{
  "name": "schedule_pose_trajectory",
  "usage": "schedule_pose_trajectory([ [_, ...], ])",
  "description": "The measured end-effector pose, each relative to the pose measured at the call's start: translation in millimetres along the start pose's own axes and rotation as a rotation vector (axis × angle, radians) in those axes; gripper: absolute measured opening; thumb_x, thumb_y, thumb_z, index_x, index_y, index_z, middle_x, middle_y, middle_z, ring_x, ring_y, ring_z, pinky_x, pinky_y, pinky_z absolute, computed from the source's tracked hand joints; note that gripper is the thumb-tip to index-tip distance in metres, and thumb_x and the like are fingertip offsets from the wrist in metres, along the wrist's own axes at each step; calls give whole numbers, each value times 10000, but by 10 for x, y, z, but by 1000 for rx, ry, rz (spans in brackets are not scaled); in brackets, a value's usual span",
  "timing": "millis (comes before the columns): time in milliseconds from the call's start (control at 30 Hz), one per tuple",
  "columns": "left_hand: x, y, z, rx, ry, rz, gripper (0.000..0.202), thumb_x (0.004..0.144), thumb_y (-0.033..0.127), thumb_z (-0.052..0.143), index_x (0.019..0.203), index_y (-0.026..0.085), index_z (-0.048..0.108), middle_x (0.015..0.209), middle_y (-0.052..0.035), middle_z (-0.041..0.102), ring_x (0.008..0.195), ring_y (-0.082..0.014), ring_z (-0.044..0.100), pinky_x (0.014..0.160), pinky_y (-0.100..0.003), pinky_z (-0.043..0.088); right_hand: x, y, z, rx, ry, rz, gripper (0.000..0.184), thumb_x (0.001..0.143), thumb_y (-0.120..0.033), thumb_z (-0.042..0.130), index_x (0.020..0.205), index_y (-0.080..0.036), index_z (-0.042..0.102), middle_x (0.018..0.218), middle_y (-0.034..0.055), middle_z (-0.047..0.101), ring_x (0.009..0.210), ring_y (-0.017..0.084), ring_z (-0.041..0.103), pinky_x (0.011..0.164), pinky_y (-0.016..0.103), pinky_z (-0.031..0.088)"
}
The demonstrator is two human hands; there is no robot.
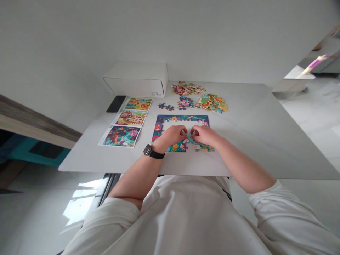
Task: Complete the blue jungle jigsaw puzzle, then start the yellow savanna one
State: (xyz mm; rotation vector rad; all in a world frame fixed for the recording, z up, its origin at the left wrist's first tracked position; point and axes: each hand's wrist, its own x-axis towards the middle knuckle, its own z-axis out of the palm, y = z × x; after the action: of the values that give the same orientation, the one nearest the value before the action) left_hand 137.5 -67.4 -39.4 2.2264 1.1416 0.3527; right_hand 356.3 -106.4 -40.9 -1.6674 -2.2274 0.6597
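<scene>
A jigsaw puzzle (182, 117) lies partly joined in front of me, its dark blue sea-scene border framing a pale bare middle. The bottom border has a gap between its left and right parts. Over the lower middle, my left hand (175, 136) and my right hand (204, 135) face each other with fingers curled. A small teal puzzle piece (190, 137) shows between their fingertips, and both hands pinch it. The fingers partly hide the piece, so I cannot tell whether it joins its neighbours. A black watch sits on my left wrist.
Beyond the puzzle lie loose pieces: a blue pair (166, 106), a purple-and-blue pile (185, 102), a yellow-green pile (213, 103) and a red-pink pile (188, 88). To the left are picture sheets (122, 136), a phone (116, 104) and a white box (135, 79) by the wall.
</scene>
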Motion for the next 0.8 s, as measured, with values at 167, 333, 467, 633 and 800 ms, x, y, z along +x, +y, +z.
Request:
schedule_pose_trajectory([
  [167, -9, 19, -4, -8, -1, -5, 230, 810, 277, 768, 1031, 215, 778, 758, -16, 726, 671, -194, 637, 640, -294, 438, 1, 31, -52, -29, 27, -1, 140, 880, -196, 756, 1013, -237, 761, 722, 10, 741, 672, 188, 647, 674, 305, 407],
  [333, -27, 43, -9, 16, -8, -11, 223, 843, 290, 733, 1049, 213, 769, 770, -13, 737, 684, -189, 645, 640, -286, 432, 4, 80, -150, -35, 35, 21, 65, 896, -206, 741, 957, -221, 758, 725, 7, 738, 672, 172, 639, 664, 290, 402],
  [467, -33, 70, -29, 63, -33, -17, 233, 868, 286, 716, 1083, 207, 756, 800, -7, 746, 701, -177, 652, 643, -278, 414, -11, 88, -181, -38, -52, 18, 67, 896, -244, 766, 952, -212, 751, 763, 1, 747, 676, 151, 634, 660, 270, 401],
  [633, -37, 92, -63, 88, -84, 3, 328, 847, 363, 778, 1135, 210, 743, 834, -10, 749, 713, -183, 656, 633, -283, 401, -22, 100, -166, -66, -133, -2, 101, 872, -261, 799, 942, -210, 746, 796, 8, 755, 698, 154, 641, 652, 263, 398],
  [800, -38, 86, -57, 120, -80, 12, 366, 817, 401, 818, 1122, 212, 742, 859, -13, 748, 722, -183, 656, 633, -285, 398, -18, 99, -174, -60, -177, -9, 71, 874, -241, 788, 920, -205, 747, 794, 11, 762, 689, 149, 641, 659, 257, 400],
])
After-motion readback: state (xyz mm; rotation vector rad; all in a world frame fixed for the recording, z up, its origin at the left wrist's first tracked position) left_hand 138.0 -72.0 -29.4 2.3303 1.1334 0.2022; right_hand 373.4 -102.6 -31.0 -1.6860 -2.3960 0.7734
